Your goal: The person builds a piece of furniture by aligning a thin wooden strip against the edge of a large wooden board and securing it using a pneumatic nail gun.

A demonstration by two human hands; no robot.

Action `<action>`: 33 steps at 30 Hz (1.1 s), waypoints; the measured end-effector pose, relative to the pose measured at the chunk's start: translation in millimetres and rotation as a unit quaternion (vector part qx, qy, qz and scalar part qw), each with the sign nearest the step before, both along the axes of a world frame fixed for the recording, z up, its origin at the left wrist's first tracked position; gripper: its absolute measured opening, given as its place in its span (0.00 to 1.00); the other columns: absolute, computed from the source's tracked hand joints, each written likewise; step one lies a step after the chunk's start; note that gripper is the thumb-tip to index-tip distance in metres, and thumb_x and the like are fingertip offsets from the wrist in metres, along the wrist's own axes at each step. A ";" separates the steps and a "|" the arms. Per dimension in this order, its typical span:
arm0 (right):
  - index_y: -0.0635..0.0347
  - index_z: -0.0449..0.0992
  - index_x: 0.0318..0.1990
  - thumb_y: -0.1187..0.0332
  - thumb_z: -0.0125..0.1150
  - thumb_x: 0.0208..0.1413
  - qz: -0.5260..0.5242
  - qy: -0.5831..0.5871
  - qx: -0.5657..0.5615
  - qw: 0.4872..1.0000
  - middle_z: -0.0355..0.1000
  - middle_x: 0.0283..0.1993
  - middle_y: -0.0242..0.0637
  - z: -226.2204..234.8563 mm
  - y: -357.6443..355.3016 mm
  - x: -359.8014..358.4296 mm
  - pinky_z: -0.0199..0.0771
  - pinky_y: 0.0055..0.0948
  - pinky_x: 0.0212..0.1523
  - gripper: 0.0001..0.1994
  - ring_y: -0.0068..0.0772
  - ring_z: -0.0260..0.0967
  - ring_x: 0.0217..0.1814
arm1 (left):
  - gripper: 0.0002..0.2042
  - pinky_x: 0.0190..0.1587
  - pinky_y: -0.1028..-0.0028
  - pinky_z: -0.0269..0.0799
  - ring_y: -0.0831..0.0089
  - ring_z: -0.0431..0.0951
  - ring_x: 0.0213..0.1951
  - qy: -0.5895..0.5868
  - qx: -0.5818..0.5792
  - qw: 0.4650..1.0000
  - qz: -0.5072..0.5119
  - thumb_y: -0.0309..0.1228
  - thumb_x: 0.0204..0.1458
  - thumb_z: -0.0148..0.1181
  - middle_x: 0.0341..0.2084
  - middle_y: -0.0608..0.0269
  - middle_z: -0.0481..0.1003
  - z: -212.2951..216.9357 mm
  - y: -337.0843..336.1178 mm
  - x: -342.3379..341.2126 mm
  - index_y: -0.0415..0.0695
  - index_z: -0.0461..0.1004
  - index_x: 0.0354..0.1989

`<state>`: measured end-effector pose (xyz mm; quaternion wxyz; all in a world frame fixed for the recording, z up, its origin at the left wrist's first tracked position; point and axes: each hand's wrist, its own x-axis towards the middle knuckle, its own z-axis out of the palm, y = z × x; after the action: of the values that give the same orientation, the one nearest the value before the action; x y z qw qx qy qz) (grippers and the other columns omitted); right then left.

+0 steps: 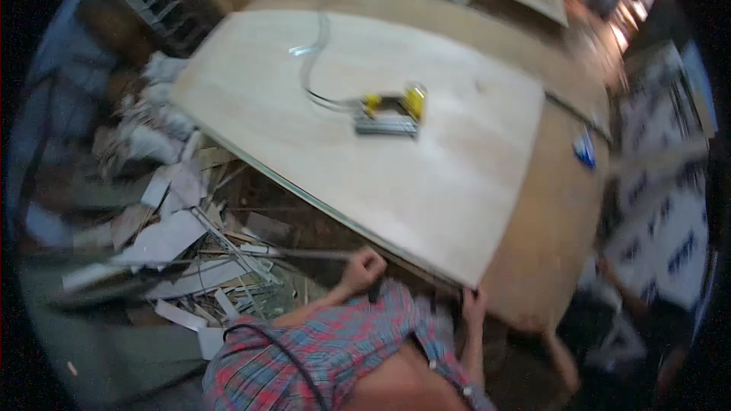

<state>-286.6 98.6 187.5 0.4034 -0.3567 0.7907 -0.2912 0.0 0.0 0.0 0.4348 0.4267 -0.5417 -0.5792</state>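
A large pale board [335,167] lies on a bigger brown sheet [560,236], its near edge just ahead of me. My left hand [364,270] is closed beside that edge, and a long thin grey strip [308,254] runs into it from the left. At the board's near right corner my right hand [474,306] has its fingers closed; what they grip is too blurred to make out. Mid-board rests a yellow and grey nail gun [388,114], a thin air hose [311,76] trailing off its left side to the far edge.
Offcuts and broken strips [221,274] pile up on the floor at left, below white crumpled bags [148,137]. A small blue and white item [585,150] sits on the brown sheet. Another person's arm [562,361] shows at lower right. Printed white panels [670,221] stand at the right.
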 end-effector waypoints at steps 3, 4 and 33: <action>0.70 0.76 0.47 0.70 0.59 0.60 -0.154 -0.020 -0.087 0.984 0.77 0.43 0.39 -109.7 37.5 69.0 0.72 0.31 0.49 0.12 0.28 0.71 0.47 | 0.07 0.32 0.77 0.67 0.79 0.70 0.27 0.005 0.221 0.975 0.028 0.31 0.57 0.61 0.22 0.70 0.70 10.0 -44.1 82.2 0.42 0.72 0.33; 0.68 0.76 0.49 0.73 0.57 0.60 -0.101 -0.008 0.008 0.995 0.78 0.41 0.38 -134.2 2.4 91.9 0.75 0.31 0.45 0.12 0.27 0.74 0.42 | 0.09 0.32 0.78 0.67 0.79 0.69 0.27 -0.025 0.184 0.981 0.058 0.33 0.57 0.61 0.25 0.68 0.70 -7.5 -63.7 117.4 0.41 0.71 0.36; 0.65 0.76 0.29 0.48 0.58 0.60 0.311 -0.137 0.023 0.940 0.72 0.26 0.32 -207.0 -106.7 99.0 0.68 0.30 0.29 0.24 0.26 0.66 0.26 | 0.20 0.35 0.69 0.74 0.73 0.77 0.31 -0.142 0.084 0.965 0.205 0.38 0.50 0.69 0.27 0.58 0.77 -59.8 -57.7 82.6 0.36 0.70 0.41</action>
<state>-187.7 -8.1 -19.5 0.5866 -0.5323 0.5835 -0.1790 82.6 -57.7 -59.8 0.4257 0.6414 -0.4483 -0.4543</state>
